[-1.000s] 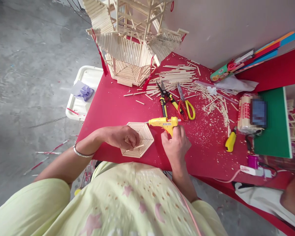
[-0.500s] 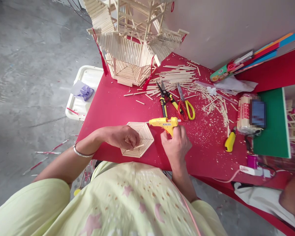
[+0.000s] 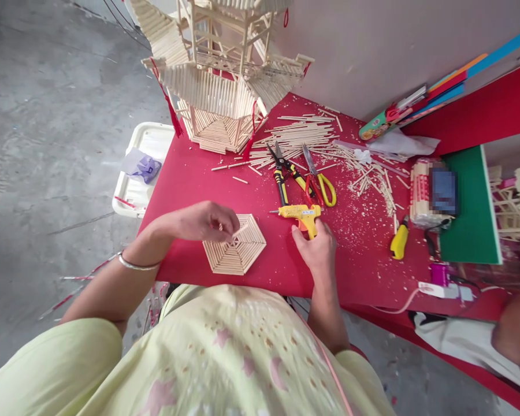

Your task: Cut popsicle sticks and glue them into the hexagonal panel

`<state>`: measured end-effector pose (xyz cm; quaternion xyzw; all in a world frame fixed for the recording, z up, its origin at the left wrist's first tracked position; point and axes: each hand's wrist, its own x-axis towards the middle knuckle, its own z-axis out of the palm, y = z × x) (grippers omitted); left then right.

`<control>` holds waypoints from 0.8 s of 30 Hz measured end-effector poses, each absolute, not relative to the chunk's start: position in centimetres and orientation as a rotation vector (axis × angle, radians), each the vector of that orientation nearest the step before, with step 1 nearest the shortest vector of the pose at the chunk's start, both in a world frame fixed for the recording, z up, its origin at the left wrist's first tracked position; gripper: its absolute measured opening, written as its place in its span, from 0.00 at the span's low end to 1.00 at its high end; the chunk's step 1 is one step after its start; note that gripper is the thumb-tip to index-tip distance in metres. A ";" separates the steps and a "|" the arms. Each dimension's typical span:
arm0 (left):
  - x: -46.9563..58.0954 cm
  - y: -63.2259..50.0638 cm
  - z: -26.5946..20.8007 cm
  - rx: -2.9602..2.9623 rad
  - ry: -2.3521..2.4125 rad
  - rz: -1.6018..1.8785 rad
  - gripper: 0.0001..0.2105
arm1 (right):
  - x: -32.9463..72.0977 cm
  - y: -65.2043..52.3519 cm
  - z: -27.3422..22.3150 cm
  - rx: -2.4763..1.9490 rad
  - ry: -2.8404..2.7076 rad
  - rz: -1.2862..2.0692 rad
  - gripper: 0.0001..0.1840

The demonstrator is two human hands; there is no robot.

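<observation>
A flat hexagonal panel of thin wooden sticks (image 3: 249, 254) lies on the red table in front of me. My left hand (image 3: 205, 221) hovers over its upper left part, thumb and fingertips pinched on a short wooden stick (image 3: 241, 232). The stick slants above the panel's middle; whether it touches cannot be made out. To the right, my right hand (image 3: 317, 245) grips the handle of a yellow hot glue gun (image 3: 297, 212). Its nozzle points left, beyond the panel's upper right edge and apart from it.
A stick-built pagoda model (image 3: 219, 86) with red tassels stands at the back left. Behind the glue gun lie pruning shears (image 3: 281, 176), scissors (image 3: 325, 185) and loose sticks (image 3: 303, 133). A yellow-handled cutter (image 3: 399, 240) and power strip (image 3: 433, 289) are rightward. Another person's arm (image 3: 515, 329) shows at right.
My left hand has lifted and shifted left with the stick, uncovering more of the panel's centre. The glue gun's nozzle has drawn back to the right, away from the panel.
</observation>
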<state>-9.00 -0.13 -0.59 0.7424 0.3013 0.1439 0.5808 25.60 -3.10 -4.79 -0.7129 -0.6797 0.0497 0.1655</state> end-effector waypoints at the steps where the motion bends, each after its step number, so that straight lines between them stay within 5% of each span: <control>1: -9.4 0.4 -0.3 1.782 0.809 0.369 0.10 | 25.9 -3.3 -4.6 -2.054 -1.974 0.078 0.29; 4: -9.9 2.4 0.5 1.970 1.087 0.282 0.09 | 25.8 -4.5 -3.6 -2.063 -1.988 -0.198 0.38; 6: -9.6 3.9 1.1 2.036 1.166 0.110 0.08 | 25.0 -5.4 -2.8 -1.944 -1.936 -0.290 0.34; 10: -7.8 6.5 2.0 2.102 1.142 -0.191 0.08 | 21.8 -6.9 -2.5 -1.473 -2.139 -0.027 0.19; 15: -6.6 8.1 2.0 2.170 1.039 -0.357 0.09 | 18.4 -7.4 -4.3 -1.035 -2.451 0.334 0.20; 24: -5.7 7.8 1.8 2.119 1.119 -0.534 0.11 | 17.9 -7.2 -6.1 -0.982 -2.479 0.429 0.19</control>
